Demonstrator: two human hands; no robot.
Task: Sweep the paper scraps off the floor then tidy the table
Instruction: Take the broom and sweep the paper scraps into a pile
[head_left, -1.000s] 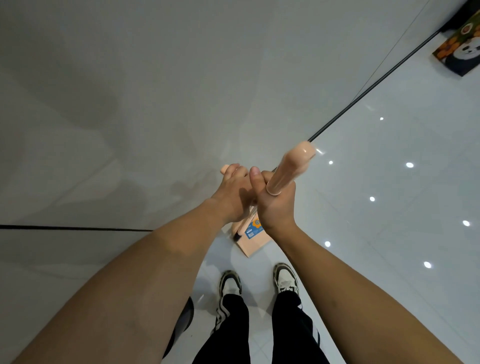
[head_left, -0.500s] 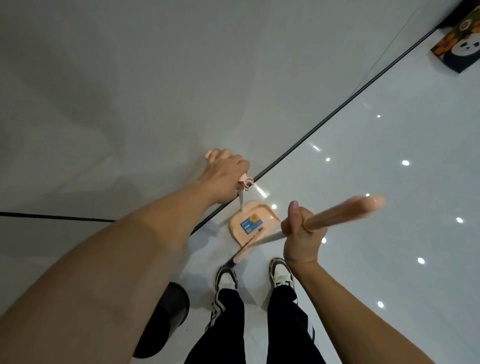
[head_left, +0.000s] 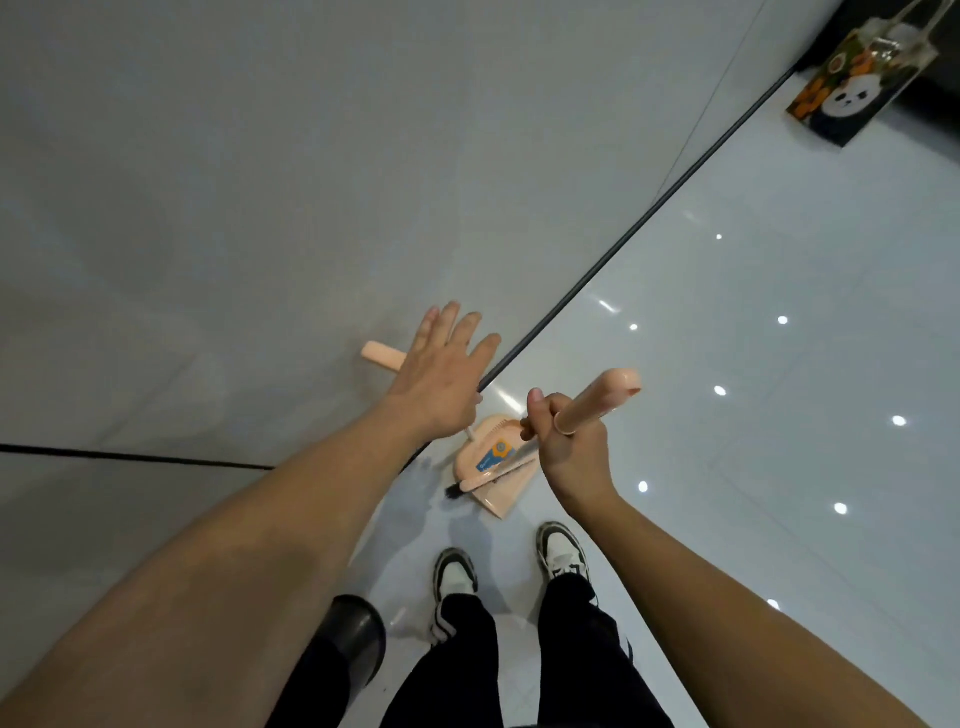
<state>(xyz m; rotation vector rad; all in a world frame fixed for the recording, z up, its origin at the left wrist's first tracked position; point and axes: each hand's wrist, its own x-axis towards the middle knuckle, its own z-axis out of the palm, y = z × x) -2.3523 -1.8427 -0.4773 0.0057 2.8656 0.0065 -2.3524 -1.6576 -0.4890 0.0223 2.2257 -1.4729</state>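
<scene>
I see my right hand curled tight round a smooth peach plastic broom handle, thumb up along the rounded shaft, whose blunt capped end juts up and to the right past my knuckles. Below that hand the shaft thins and runs down-left to the broom head, a narrow peach bar tipped with a dark tuft of bristles, lying across the dustpan. The dustpan is a flat, scoop-shaped peach plastic piece with a blue and orange sticker, sitting on the floor just under and between both hands. My left hand is spread flat, fingers straight and fanned, palm down, holding nothing; a second peach handle, round and matte, pokes out to the left from beneath it, and I cannot tell whether the palm touches it. The floor is glossy pale tile with bright pinpoint reflections, meeting a plain grey wall along a thin black strip beyond my fingertips. Near my left forearm stands a black cylindrical bin. Far off to the upper right of my right hand sits a clear bag with a panda print. No paper scraps show up clearly.
</scene>
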